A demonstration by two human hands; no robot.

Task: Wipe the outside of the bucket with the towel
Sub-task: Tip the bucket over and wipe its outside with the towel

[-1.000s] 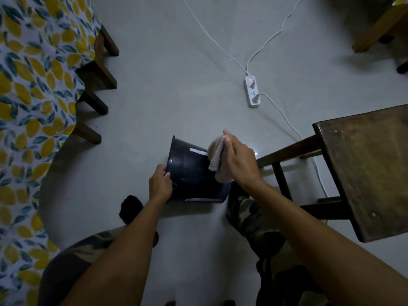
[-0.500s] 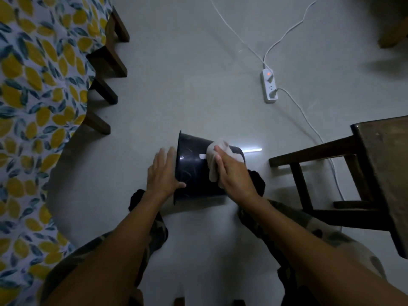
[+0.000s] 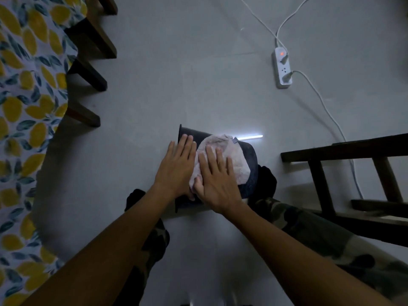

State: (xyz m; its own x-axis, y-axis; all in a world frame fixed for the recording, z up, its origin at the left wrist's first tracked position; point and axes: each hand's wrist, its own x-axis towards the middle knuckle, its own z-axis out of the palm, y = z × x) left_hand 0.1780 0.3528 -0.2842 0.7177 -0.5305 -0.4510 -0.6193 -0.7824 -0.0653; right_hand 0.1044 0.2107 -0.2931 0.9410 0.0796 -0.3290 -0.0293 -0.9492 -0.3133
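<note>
So the dark round plastic bucket (image 3: 248,173) is lying on its side on the grey floor (image 3: 187,74), rim toward the lemon-print cloth (image 3: 24,89), tucked between the person's feet, probably so the wall faces up for wiping. The pale pink towel (image 3: 223,155) is spread over that upper side. Right hand (image 3: 217,184) presses flat on the towel, fingers open, not clutching it. Left hand (image 3: 177,165) lies flat by the rim, open grip, looks like it's steadying against rolling.
</note>
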